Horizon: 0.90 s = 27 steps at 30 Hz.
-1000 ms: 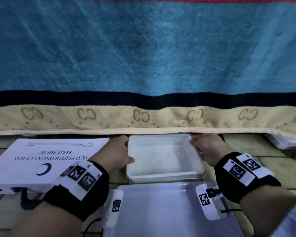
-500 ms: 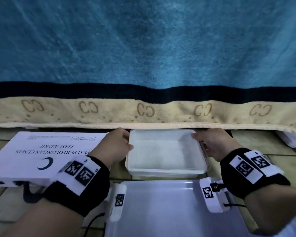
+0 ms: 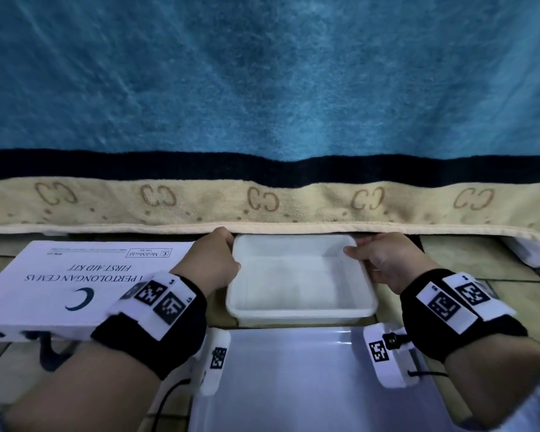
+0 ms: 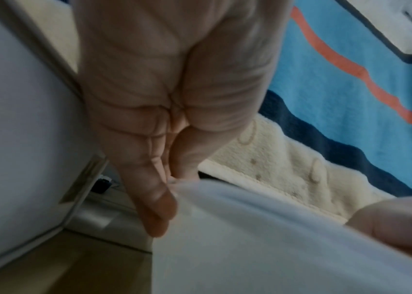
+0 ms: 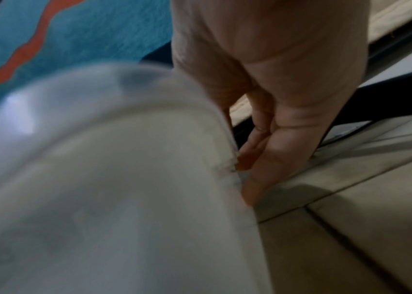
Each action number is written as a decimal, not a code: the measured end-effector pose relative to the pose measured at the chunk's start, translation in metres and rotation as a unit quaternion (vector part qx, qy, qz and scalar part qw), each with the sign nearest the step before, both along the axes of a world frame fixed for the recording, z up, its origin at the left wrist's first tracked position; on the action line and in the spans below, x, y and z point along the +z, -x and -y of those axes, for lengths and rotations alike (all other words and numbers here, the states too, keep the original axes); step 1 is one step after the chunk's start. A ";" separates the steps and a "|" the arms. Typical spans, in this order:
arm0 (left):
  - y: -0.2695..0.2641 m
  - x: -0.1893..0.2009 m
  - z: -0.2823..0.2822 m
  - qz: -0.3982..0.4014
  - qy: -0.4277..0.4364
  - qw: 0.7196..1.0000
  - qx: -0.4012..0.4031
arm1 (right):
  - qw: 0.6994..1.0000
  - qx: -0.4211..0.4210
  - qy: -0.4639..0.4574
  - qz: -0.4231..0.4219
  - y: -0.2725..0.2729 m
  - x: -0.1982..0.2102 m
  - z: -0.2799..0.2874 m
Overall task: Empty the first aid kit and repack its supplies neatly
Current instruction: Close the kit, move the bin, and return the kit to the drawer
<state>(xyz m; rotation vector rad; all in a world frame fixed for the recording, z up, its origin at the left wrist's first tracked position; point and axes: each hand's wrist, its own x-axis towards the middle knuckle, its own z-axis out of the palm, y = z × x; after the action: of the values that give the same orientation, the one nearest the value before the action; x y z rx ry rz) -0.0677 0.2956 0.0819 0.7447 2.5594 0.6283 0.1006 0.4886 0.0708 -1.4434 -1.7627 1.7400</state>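
A white plastic tray [image 3: 300, 310], empty inside, sits on the tiled floor just in front of the blanket's hem. My left hand [image 3: 214, 263] grips its left rim, thumb over the edge and fingers [image 4: 159, 199] down the outside wall. My right hand [image 3: 384, 260] grips the right rim the same way, fingers [image 5: 262, 165] along the tray's [image 5: 99, 179] outer side. The white first aid kit box [image 3: 60, 282], printed "FIRST AID KIT", lies closed at the left. A pale grey flat lid or panel [image 3: 309, 385] lies nearest me.
A blue blanket [image 3: 262, 88] with a navy band and a cream border hangs across the back and overhangs the tray's far edge. A white cloth or packet [image 3: 533, 254] shows at the right under the hem. A black cable [image 3: 166, 403] runs by my left forearm.
The tray, held by both hands, has shifted slightly away toward the blanket hem; the view has tipped a little, so the blanket's red top edge is out of sight.
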 end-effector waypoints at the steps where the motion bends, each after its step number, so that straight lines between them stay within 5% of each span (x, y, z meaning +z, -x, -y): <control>1: 0.000 0.001 -0.001 -0.009 0.006 1.000 -0.005 | 1.000 -0.002 -0.013 0.006 0.001 0.000 0.000; 9: -0.017 0.022 0.027 -0.071 -0.044 0.996 -0.029 | 0.984 0.006 -0.115 0.135 -0.015 0.020 -0.001; 13: -0.025 0.047 0.084 -0.111 -0.105 0.985 -0.079 | 0.999 -0.016 -0.044 0.022 -0.048 0.054 0.032; 16: -0.029 0.051 0.144 -0.108 -0.028 0.986 -0.120 | 0.999 -0.009 -0.024 -0.031 -0.073 0.064 0.081; 21: -0.037 0.021 0.230 -0.103 0.123 0.972 -0.174 | 0.991 -0.007 -0.067 -0.118 -0.087 0.057 0.190; 27: -0.045 -0.029 0.272 -0.026 0.139 0.954 -0.266 | 0.964 0.112 -0.036 -0.240 -0.098 0.017 0.352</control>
<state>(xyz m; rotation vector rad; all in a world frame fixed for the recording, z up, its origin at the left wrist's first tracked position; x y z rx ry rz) -0.0222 0.0236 0.0525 1.2856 2.2684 0.0727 0.1989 0.1366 0.0876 -0.7233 -1.7388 1.9065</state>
